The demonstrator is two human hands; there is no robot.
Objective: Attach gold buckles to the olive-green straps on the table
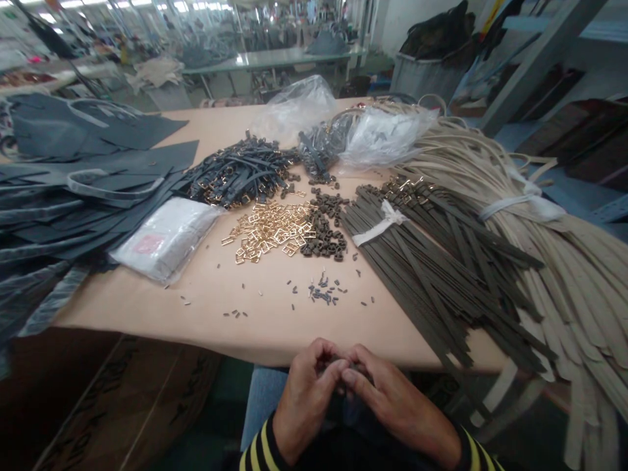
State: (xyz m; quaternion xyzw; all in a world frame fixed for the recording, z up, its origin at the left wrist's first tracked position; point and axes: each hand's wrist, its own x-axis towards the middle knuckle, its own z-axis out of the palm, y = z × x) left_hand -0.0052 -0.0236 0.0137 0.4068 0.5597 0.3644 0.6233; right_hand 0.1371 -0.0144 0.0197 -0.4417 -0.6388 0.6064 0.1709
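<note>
At the near edge of the desk [147, 301], two bare hands meet, their cuffs black with yellow stripes. The left hand [310, 386] and right hand [390, 392] have their fingers bent and drawn together, tips pinching a small dark piece [360, 368]. It lies between the hands, just off the desk's edge, mostly covered, so its exact shape cannot be told. A blue-jeaned leg [262, 399] shows beside the left hand, and a printed cardboard carton [132, 405] is below the desk at left.

On the desk beyond the hands, tiny dark tubular bits [324, 291] are scattered. Behind them, a heap of gold buckles [275, 229] touches a pile of brown strap loops [326, 235]. To the right are dark brown straps [417, 275] bound with a white tie [385, 222], then long beige straps [564, 255] spilling over the edge. To the left sits a plastic-wrapped white packet [164, 235] beside stacked blue-grey panels [98, 157].

Farther back lie navy buckled straps [240, 170] and a clear plastic bag [299, 101]. Beyond, a grey bin [419, 75] and a blurred workshop.
</note>
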